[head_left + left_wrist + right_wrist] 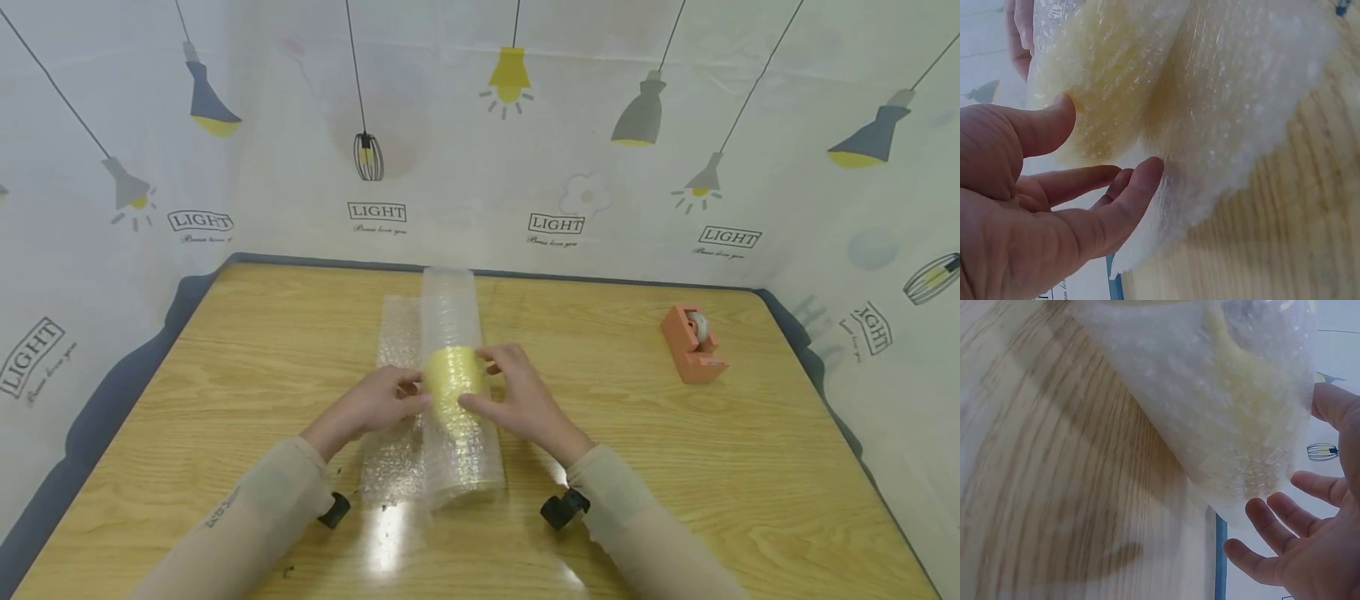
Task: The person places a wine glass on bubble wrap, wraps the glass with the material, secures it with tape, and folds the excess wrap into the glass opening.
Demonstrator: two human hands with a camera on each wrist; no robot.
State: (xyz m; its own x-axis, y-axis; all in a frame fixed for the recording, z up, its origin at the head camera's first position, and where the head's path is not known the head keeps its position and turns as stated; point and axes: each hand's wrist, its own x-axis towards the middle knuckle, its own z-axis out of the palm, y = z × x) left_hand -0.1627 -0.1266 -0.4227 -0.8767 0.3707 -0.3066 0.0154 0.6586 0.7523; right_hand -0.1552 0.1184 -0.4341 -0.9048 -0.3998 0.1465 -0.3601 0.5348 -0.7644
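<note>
A yellow, rounded object point(453, 375) shows through layers of clear bubble wrap point(467, 458), rolled into a tube at mid-table; its kind is blurred by the wrap. A flat flap of bubble wrap point(393, 475) extends from the tube's left side. My left hand point(378, 398) touches the left side of the roll, its thumb point(1054, 125) on the wrap over the yellow part and its fingertips near the flap. On the other side, my right hand point(521, 396) has its fingers spread, with the thumb over the roll. Its fingers point(1269, 525) lie close along the wrap.
An orange tape dispenser point(693, 346) with a roll of tape stands at the right of the wooden table point(600, 333). A lamp-patterned cloth point(450, 167) hangs around the back and sides. Small dark specks point(288, 572) lie near the front left.
</note>
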